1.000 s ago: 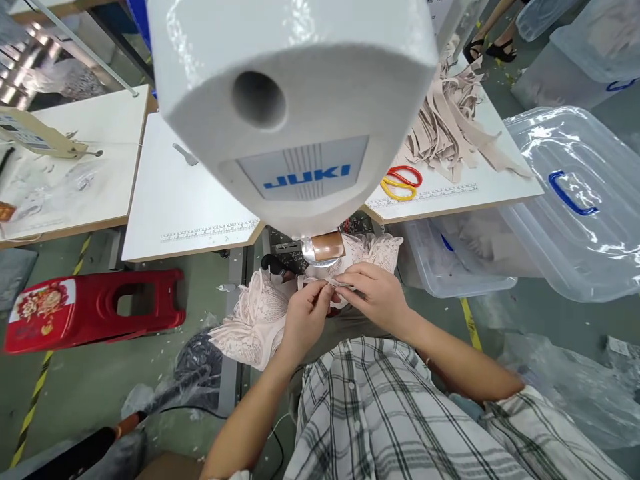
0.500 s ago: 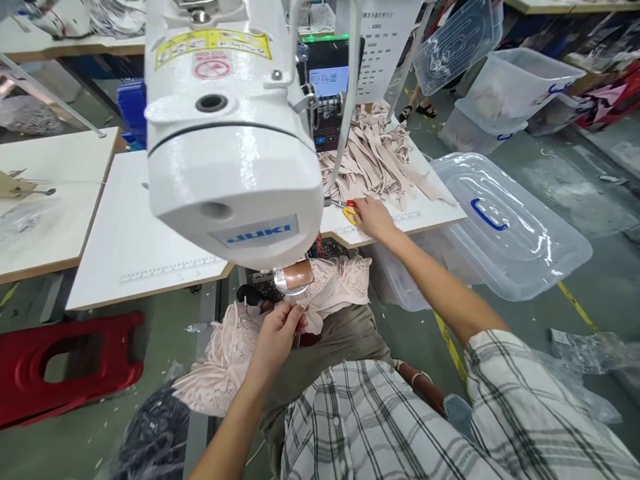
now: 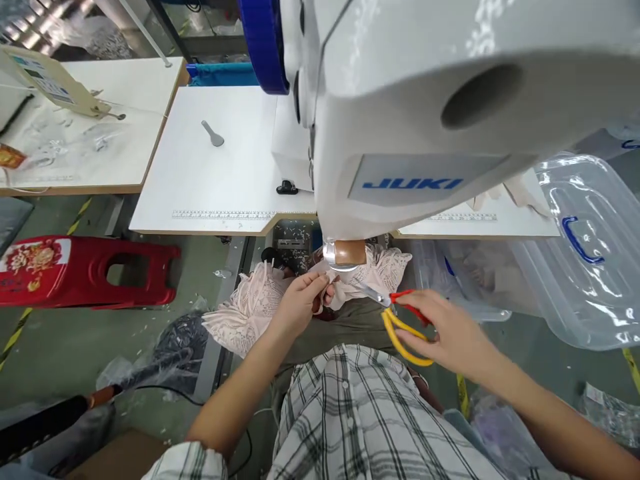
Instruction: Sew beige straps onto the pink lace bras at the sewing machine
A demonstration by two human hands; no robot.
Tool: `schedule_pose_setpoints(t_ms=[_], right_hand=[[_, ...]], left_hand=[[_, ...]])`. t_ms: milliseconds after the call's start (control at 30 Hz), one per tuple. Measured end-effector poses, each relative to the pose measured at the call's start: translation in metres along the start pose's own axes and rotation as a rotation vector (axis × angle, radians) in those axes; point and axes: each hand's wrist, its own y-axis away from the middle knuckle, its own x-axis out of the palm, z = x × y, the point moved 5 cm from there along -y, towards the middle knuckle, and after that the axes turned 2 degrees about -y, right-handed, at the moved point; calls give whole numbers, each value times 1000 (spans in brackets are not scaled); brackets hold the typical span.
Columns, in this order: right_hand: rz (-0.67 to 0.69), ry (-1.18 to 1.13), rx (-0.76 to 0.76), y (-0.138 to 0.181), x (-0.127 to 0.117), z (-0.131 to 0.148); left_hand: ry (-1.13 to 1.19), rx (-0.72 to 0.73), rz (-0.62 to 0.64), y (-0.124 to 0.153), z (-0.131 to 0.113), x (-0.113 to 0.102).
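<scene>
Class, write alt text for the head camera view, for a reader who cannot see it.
Seen from above, a person's right hand points red-and-yellow scissors at pink lace fabric pinched in the left hand, just under the head of a white Juki sewing machine.

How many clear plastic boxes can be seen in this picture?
2. A large box with a blue handle is at the far right; a smaller box sits beside it, under the table edge. The sewing machine may hide more.

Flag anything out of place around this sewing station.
The red stool seems to lie on its side on the floor, left of the lace fabric. Pale scraps litter the floor beside it. Nothing looks damaged.
</scene>
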Motion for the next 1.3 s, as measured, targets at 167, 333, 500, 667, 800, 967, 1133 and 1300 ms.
schedule_pose_setpoints(t_ms=[167, 333, 500, 667, 800, 967, 1133, 1300], right_hand=[[-38, 35, -64, -11, 23, 20], [3, -7, -106, -25, 33, 15], [62, -124, -6, -18, 30, 6], [41, -235, 100, -11, 25, 8], [48, -265, 64, -14, 30, 17], [88, -251, 78, -26, 42, 20], [82, -297, 98, -37, 47, 19], [95, -336, 111, -40, 44, 17]], left_hand=[[-47, 21, 2, 0, 1, 4], [-216, 118, -24, 1, -2, 2], [-198, 109, -14, 3, -3, -4], [-37, 62, 11, 4, 0, -6], [4, 75, -31, 3, 2, -9], [-92, 124, -63, 5, -1, -9], [-265, 198, -119, 8, -9, -11], [-300, 223, -159, 9, -10, -13]])
